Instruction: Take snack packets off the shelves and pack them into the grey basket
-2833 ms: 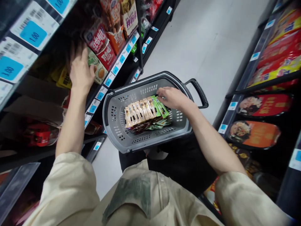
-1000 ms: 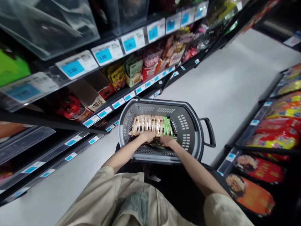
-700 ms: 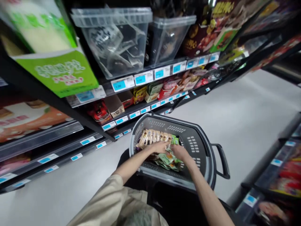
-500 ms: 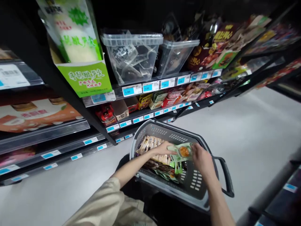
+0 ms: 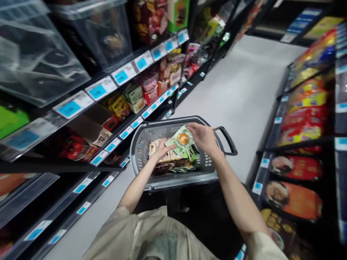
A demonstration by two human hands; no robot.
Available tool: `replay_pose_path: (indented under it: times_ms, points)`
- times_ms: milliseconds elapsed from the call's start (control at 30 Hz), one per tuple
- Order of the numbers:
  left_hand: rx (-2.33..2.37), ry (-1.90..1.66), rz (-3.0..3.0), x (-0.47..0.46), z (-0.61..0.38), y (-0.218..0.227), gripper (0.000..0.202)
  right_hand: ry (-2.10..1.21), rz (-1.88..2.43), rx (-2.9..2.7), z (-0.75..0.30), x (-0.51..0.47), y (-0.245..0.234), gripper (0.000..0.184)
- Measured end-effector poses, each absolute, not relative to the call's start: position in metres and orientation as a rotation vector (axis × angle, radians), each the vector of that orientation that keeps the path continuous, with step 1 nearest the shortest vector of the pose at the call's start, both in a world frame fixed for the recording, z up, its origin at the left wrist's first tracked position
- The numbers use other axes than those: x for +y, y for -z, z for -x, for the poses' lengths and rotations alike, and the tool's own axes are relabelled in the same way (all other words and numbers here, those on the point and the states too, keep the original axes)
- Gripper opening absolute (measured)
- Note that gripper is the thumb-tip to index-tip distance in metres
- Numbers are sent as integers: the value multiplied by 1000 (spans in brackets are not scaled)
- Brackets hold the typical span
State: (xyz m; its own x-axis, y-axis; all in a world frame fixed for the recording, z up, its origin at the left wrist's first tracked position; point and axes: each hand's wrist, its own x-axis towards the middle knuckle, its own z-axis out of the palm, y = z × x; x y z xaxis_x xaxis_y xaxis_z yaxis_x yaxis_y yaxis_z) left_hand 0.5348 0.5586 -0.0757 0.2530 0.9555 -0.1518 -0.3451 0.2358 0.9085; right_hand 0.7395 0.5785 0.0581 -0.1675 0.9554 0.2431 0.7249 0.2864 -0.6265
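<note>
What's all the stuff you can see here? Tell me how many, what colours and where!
Shopping basket: one, grey and black, in front of the person
Pale green packet: one, orange picture on it, over the basket
Beige packets: several, beige, in the basket
Bright green packets: several, green, in the basket
Left shelves: several, black, at left
Clear plastic tubs: two, see-through, upper left
Yellow packets: several, yellow, left shelves
Price tags: many, white and blue, shelf edges
Right shelves: several, black, at right
Oval packs: two, red and orange, right shelves
Floor: one, pale grey, between shelves
Other goods: too blurred to count
Shirt: one, beige, worn
Left hand: one, bare, holding the pale green packet
Right hand: one, bare, near that packet's edge
</note>
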Motion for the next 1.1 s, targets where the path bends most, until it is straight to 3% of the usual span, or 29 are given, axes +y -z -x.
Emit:
replay_pose_path:
  times_ms: [200,433,667,933,1100]
  points:
    - [816,-1126,-847,556,-538,67,36,-628,1511,-1778,-738,582,-56,27]
    - [800,-1270,-688,557,-537,52,64,-672,1551,-1583,-738,581,-54,29]
    - [918,-1509,-406,578,-522,56,35,-887,1637,-2219,-724,576,-44,19]
    - [879,-1508,-340,580,-515,65,43,-796,1538,-2580,-676,560,-15,36]
    - [835,-1458,-373,577,-516,62,39,-778,1582,-2494,-668,551,-22,33]
